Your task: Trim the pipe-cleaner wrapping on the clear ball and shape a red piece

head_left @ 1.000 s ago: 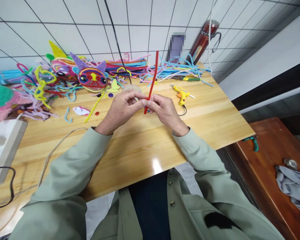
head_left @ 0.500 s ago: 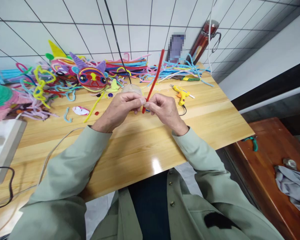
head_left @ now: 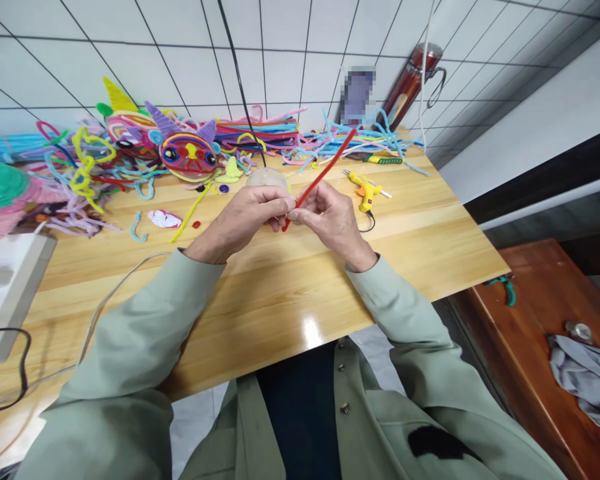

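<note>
A red pipe cleaner (head_left: 326,171) slants up and to the right between my hands, above the wooden table (head_left: 260,313). My left hand (head_left: 250,217) pinches it near its lower end with thumb and forefinger. Close beside, my right hand (head_left: 330,217) is closed on the same pipe cleaner, thumb against its lower part. The fingertips hide some of that lower end. Behind my left hand a pale round piece (head_left: 267,178) shows in part. To the right of my right hand lies a yellow glue gun (head_left: 367,191).
Along the wall lie heaps of coloured pipe cleaners (head_left: 260,133) and a red mask-like craft piece (head_left: 187,155). A phone-like object (head_left: 356,97) and a red thermos (head_left: 413,87) lean at the back. At left stands a white power strip (head_left: 23,293); its cable (head_left: 105,303) crosses the table.
The red pipe cleaner has tipped further to the right, and its upper end is lower. Both hands stay pinched together in nearly the same place. The view has shifted slightly.
</note>
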A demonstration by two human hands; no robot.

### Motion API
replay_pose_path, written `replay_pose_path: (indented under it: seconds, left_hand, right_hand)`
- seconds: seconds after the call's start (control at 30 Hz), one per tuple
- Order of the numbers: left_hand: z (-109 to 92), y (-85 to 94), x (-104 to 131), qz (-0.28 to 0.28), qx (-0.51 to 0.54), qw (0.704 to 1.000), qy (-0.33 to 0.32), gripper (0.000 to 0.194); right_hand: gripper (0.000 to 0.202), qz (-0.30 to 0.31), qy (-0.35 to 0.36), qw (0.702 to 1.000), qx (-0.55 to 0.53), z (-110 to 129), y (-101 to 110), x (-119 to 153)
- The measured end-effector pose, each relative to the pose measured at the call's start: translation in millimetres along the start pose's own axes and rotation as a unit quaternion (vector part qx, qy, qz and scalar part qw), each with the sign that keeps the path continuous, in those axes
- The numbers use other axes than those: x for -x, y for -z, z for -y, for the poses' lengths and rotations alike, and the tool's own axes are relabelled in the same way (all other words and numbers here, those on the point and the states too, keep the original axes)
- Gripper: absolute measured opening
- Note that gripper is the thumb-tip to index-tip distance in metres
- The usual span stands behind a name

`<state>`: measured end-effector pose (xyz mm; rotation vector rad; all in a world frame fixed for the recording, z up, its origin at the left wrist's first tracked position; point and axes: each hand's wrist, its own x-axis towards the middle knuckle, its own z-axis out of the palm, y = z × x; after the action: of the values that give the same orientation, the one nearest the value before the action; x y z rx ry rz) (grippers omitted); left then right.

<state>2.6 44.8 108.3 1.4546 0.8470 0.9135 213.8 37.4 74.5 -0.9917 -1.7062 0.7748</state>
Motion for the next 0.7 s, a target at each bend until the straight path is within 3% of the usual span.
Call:
replay_pose_path:
  seconds: [0.17,0.3,0.47,0.7]
  left_hand:
    - [6,-8.5,-1,-0.035,0.046,0.998,-0.004,0.025]
    - [15,-11.3,-2,-0.068,0.056,0.996,-0.009,0.025]
    - [17,-12.2,0,-0.108,0.01,0.994,-0.025,0.029]
    - [12,-15.6,1,-0.127,-0.005,0.991,-0.041,0.024]
  right_hand:
    - [0.024,-0.02,0.003,1.0,-0.015,-9,-1,1]
    - [0.02,-0.055,0.059,0.992,0.095,-9,1,2]
    - [0.026,-0.057,0.13,0.962,0.234,-9,1,4]
    - [0.032,-0.037,0.18,0.941,0.284,-18,-1,6]
